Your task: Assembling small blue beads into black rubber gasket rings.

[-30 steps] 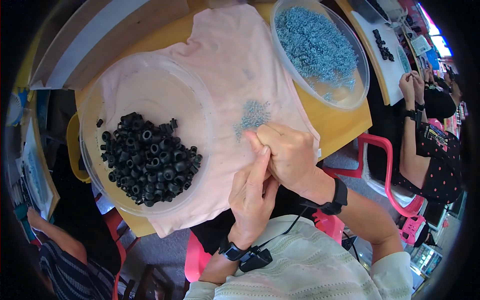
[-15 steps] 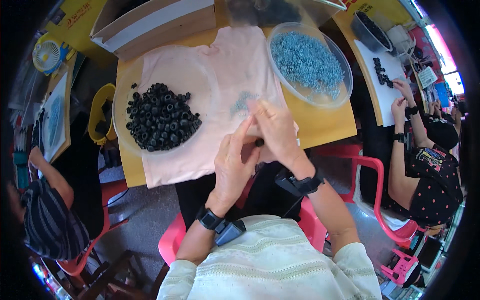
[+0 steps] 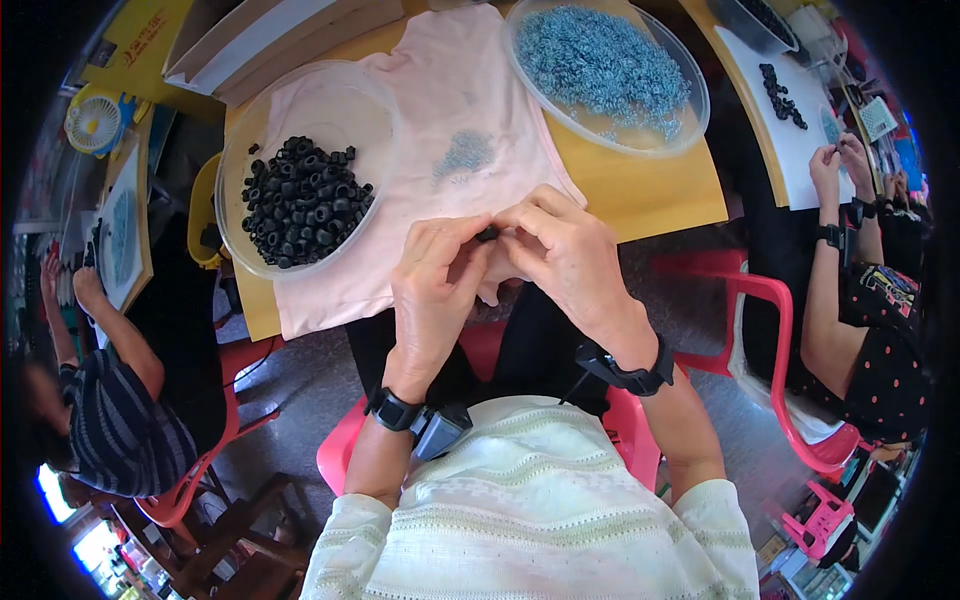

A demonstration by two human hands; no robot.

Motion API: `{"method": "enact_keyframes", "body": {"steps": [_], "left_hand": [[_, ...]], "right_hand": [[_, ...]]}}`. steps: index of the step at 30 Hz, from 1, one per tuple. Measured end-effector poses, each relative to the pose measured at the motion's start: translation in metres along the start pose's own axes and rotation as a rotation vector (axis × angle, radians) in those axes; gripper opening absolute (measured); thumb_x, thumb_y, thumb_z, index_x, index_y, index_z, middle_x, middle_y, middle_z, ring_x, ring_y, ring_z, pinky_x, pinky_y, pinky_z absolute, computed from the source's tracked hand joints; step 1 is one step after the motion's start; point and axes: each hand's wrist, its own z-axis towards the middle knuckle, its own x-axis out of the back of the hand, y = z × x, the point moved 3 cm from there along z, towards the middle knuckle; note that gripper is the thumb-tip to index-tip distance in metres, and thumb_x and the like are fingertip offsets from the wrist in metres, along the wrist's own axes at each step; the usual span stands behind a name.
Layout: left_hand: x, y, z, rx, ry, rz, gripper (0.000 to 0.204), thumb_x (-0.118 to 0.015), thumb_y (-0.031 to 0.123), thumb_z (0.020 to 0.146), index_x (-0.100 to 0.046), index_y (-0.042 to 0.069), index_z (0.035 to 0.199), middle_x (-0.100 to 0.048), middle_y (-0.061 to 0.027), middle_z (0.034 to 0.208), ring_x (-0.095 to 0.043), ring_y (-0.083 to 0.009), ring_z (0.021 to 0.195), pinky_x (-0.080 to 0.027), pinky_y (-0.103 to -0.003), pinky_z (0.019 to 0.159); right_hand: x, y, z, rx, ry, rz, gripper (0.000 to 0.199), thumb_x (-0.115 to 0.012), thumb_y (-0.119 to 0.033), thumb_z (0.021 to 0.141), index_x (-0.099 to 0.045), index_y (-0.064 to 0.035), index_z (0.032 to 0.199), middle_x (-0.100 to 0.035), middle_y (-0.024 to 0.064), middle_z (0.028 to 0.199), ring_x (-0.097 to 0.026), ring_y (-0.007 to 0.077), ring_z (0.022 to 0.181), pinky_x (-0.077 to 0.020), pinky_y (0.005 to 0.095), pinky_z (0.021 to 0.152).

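Observation:
My left hand (image 3: pixel 437 285) pinches a small black knob-like plastic piece (image 3: pixel 487 234) between thumb and fingertips. Against it come the closed fingertips of my right hand (image 3: pixel 572 262); whatever they grip is too small or hidden to make out. Both hands are over the near edge of a pale pink cloth (image 3: pixel 415 190). Just beyond them a little heap of tiny bluish-silver metal parts (image 3: pixel 468 152) lies on the cloth. Left of my hands, many black pieces of the same sort (image 3: pixel 305 205) fill part of a clear round tray (image 3: pixel 228 215).
At the far right of my table a clear round tub (image 3: pixel 672 146) holds many more bluish metal parts. A cardboard box (image 3: pixel 290 42) stands at the back left, a yellow bucket (image 3: pixel 203 215) beside the table. People work at tables on both sides; a red chair (image 3: pixel 770 290) is at right.
My right hand has drawn back from the little metal heap to my left hand, and the fingertips now meet at the black piece. The view has shifted slightly.

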Motion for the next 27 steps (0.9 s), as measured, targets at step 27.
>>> {"method": "enact_keyframes", "body": {"steps": [27], "left_hand": [[0.008,-0.006,-0.01,0.599,-0.003,-1.032,0.026,-0.065,0.006,0.091,-0.06,-0.001,0.115,-0.071,-0.011,0.097,-0.069,-0.0127,0.078,-0.049,-0.019,0.056]], "right_hand": [[0.004,-0.012,0.002,-0.334,-0.099,0.976,0.013,-0.064,-0.005,0.092,-0.065,0.0022,0.103,-0.069,0.0051,0.089,-0.063,0.0053,0.075,-0.049,0.0182,0.062]]}}
